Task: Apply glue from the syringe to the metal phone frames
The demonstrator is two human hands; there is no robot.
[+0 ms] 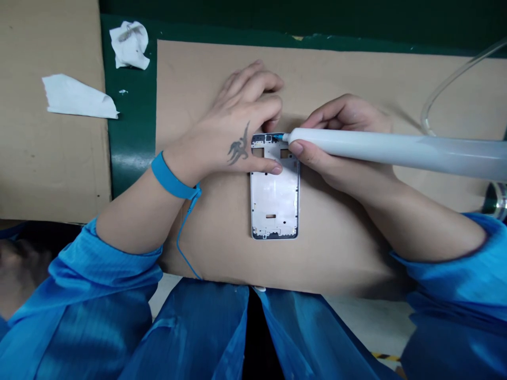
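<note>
On the cardboard sheet [348,248] at mid-bench, a metal phone mid-frame [274,198] is lying flat, its long axis running near to far. The left hand [237,124] is clasping the frame from the left, fingers [257,87] curling past its far end and thumb [275,169] pressing on its left edge. The right hand [340,142] is closed around the white barrel of a dispensing syringe [396,153], which is running off to the right. Its blue nozzle [278,136] is touching the frame's far end. A clear tube [439,89] is curving at far right, behind the barrel.

A blue grounding strap [172,177] is circling the left wrist, its cord [184,237] trailing nearward. Blue smock sleeves [95,285] are covering both forearms up to mid-arm. Farther left, a crumpled tissue [129,45] is lying on a green mat [130,153], and a torn paper wipe [77,97] is resting on a second cardboard sheet [47,158].
</note>
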